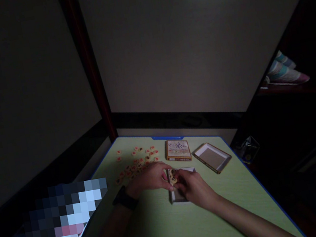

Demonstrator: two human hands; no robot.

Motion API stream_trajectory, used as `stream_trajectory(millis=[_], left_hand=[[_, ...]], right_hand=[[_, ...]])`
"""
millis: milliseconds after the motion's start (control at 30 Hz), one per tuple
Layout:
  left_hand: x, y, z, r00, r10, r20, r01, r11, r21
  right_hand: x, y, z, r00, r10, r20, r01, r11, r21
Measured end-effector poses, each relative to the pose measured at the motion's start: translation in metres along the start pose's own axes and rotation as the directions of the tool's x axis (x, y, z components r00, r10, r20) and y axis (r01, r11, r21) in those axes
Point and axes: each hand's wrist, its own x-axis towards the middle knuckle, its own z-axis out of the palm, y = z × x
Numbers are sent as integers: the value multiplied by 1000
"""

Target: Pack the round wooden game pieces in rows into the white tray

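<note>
Two Chinese chess pieces (172, 176), pale round discs with dark characters, lie between my hands over a small open white box (176, 201). My left hand (153, 176), with a dark watch at the wrist, curves around them from the left, thumb and forefinger at either end. From the right, my right hand (195, 187) has its fingers closed against the same pieces, covering part of the box. Beyond my left hand, many loose Chinese chess pieces (139, 161), most marked in red, are scattered and partly hidden by that hand.
A printed game box part (178, 150) lies on the green, blue-edged table (151, 224). Right of it sits an open lid or tray (213, 157). A blurred bright screen (79, 212) is at the left edge. Walls stand behind the table.
</note>
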Motion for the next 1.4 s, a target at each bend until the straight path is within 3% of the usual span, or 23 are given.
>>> stream_trajectory(millis=[233, 400, 500, 567, 667, 767, 833, 967, 1100, 1167, 1267, 1400], left_hand=[[0, -4, 3, 1000, 1, -2, -1, 1000, -12], [1, -17, -2, 992, -128, -5, 127, 987, -93], [0, -24, -16, 978, -165, -128, 138, 970, -198], [-1, -26, -28, 934, -180, -309, 102, 962, -253], [-5, -29, -45, 804, -302, -512, 134, 932, -338], [-10, -33, -56, 689, -379, -618, 245, 924, -294], [-13, -35, -60, 672, -363, -645, 298, 931, -213], [-21, -33, -65, 721, -322, -613, 347, 934, -82], [-32, -22, -63, 875, -280, -396, 339, 937, 85], [-39, -15, -57, 926, -275, -261, 325, 929, 176], [-49, -6, -43, 947, -277, -161, 314, 904, 290], [-56, 3, -23, 931, -335, -147, 366, 847, 385]], right_hand=[[0, 0, 0, 1000, 5, -1, -5, 1000, -7], [-1, -2, -3, 1000, 13, 8, -13, 1000, -1], [-2, -4, -5, 999, 41, 20, -40, 999, -11], [-3, -4, -8, 999, 50, 19, -50, 999, -1], [-3, -2, -18, 999, 42, -9, -42, 999, 30], [-1, 5, -32, 996, 54, -65, -52, 998, 36], [1, 12, -39, 992, 71, -104, -66, 997, 51], [4, 24, -44, 980, 101, -169, -85, 991, 99], [4, 28, -42, 974, 105, -203, -79, 989, 129], [4, 28, -42, 974, 97, -204, -71, 989, 133], [4, 27, -41, 976, 79, -205, -52, 990, 131], [4, 26, -41, 976, 69, -206, -40, 989, 143]])
